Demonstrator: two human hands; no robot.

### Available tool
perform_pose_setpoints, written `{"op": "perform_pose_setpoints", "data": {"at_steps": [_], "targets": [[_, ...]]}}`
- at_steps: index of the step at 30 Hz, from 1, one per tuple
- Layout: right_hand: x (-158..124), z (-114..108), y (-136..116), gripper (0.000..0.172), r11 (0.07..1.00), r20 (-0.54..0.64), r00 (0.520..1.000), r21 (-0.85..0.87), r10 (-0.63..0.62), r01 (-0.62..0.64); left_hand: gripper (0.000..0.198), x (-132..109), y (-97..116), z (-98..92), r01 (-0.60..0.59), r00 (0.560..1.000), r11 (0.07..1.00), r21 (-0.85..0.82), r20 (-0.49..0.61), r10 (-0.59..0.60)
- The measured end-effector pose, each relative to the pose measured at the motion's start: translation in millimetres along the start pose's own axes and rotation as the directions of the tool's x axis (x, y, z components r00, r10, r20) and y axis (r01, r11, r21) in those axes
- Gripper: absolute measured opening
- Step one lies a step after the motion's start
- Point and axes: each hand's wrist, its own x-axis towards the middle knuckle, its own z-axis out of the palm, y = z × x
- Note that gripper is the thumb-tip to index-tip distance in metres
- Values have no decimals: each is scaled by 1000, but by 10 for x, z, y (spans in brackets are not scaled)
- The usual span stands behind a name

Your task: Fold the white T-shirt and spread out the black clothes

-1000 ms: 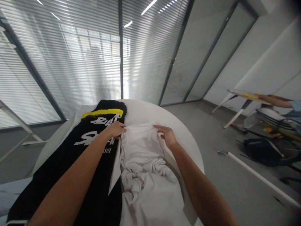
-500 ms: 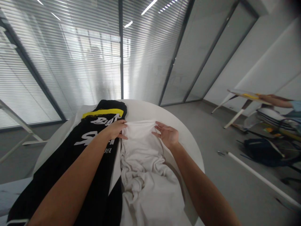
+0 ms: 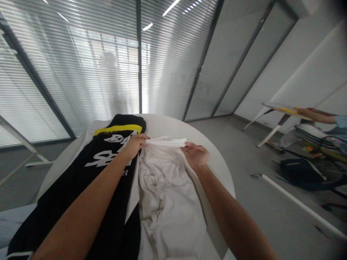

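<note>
A wrinkled white cloth garment [image 3: 173,187] runs from the near edge of the round white table [image 3: 168,124] up to my hands. My left hand [image 3: 135,145] pinches the left end of its far edge. At the right end of that edge, my right hand [image 3: 197,154] grips the cloth between thumb and fingers. The edge between the hands is a narrow, straight band, slightly raised. To the left lies a black garment [image 3: 73,195] with white lettering and a yellow stripe, partly covered by my left forearm. What kind of garment the white one is, I cannot tell.
Glass partitions with blinds [image 3: 108,83] stand behind the table. On the right, another person's hand [image 3: 314,113] rests at a second table [image 3: 271,105]. A dark bag [image 3: 300,173] and a white pole [image 3: 298,204] are on the floor there.
The far edge of the white garment has gone from lying flat to a raised, narrow band. Its body is pulled straighter, and both hands have closed more tightly on the corners.
</note>
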Motion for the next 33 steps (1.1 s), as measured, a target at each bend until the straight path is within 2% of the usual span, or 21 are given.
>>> {"op": "perform_pose_setpoints", "data": {"at_steps": [3, 6, 9, 12, 15, 17, 18, 20, 22, 24, 27, 31, 33], "targets": [[34, -20, 59, 14, 998, -52, 997, -32, 57, -59, 8, -31, 6, 23, -10, 1000, 993, -115, 16, 12], [50, -33, 90, 19, 996, -117, 991, -58, 59, -66, 16, -60, 46, 39, -8, 999, 981, -192, 41, 17], [45, -30, 81, 13, 996, -132, 990, -62, 56, -65, 16, -63, 49, 27, 4, 999, 975, -223, 53, 8], [41, -26, 73, 4, 994, -78, 997, -107, 27, -36, 14, -41, 24, 12, 25, 999, 998, -53, 39, -23], [44, -39, 103, 11, 951, -1, 998, -305, -55, 52, 20, -16, 17, 14, 118, 993, 957, 264, -45, -110], [34, -50, 141, 17, 812, 90, 988, -563, -127, 156, 24, -6, 26, 23, 180, 983, 860, 478, -107, -147], [20, -52, 162, 20, 683, 163, 976, -697, -145, 218, 26, -4, 30, 28, 193, 981, 795, 575, -129, -145], [-27, -47, 200, 30, 345, 325, 940, -875, -101, 340, 30, -7, 33, 39, 200, 980, 645, 737, -158, -122], [-88, -29, 223, 38, 37, 423, 906, -906, 19, 422, 35, -20, 28, 51, 213, 976, 506, 836, -161, -144], [-143, -5, 224, 42, -149, 425, 894, -883, 144, 444, 40, -40, 19, 64, 222, 962, 428, 876, -127, -240], [-178, 20, 185, 47, -269, 345, 899, -870, 269, 414, 43, -72, 5, 75, 197, 936, 417, 888, -43, -350], [-166, 13, 140, 53, -373, 211, 912, -862, 351, 343, 49, -87, -33, 63, 137, 952, 584, 800, 57, -301], [-158, -1, 147, 53, -406, 185, 925, -857, 332, 317, 55, -89, -56, 57, 107, 962, 656, 747, 90, -260]]}}
